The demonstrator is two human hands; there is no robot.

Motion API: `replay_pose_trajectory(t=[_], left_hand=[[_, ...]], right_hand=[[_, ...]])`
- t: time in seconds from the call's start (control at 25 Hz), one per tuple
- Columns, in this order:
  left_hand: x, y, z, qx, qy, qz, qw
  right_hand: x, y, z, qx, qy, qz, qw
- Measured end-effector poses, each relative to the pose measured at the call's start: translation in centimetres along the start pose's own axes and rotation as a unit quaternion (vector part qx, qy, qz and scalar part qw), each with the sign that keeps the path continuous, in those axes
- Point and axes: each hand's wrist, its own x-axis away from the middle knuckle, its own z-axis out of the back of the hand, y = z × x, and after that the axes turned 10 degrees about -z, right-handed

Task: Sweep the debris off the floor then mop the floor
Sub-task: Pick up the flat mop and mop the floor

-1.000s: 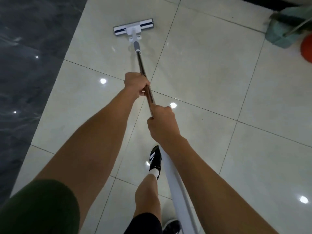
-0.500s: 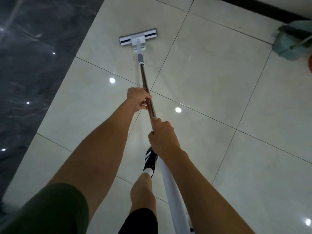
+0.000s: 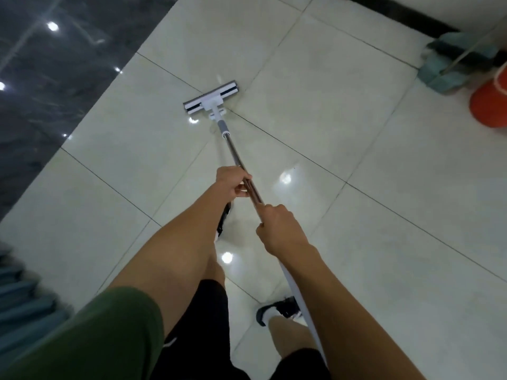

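1. One mop [image 3: 210, 102]: head flat on the floor [image 3: 356, 165], at 12 o'clock.
2. My two hands, left hand [image 3: 233, 182] and right hand [image 3: 277, 229], both clamped on its handle.
3. Change: orange bucket [image 3: 488, 105] now visible at 2 o'clock.

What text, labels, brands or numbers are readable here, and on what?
None can be read.
Mop head: dark stripes only, no lettering.
Mop handle: bare metal, nothing printed that shows.
Black shorts: a small white mark near the hem, too small and blurred to read.
Orange bucket and teal cloth: no visible text.
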Motion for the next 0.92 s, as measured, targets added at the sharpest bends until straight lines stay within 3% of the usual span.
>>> replay_pose_trajectory(t=[0.24,0.44,0.92], left_hand=[[3.6,-0.6,-3.4,0.006,0.032,0.006,0.999],[1.5,2.7,-4.7,-0.005,-0.009,0.014,1.0],[3.5,10.7,-20.8,0.004,0.006,0.07,0.997]], right_hand=[[1.8,4.7,1.4,-0.061,-0.031,-0.016,0.998],[-0.4,5.7,5.9,-0.006,-0.049,-0.004,0.999],[-2.2,17.1,21.4,0.09,-0.059,-0.002,0.994]])
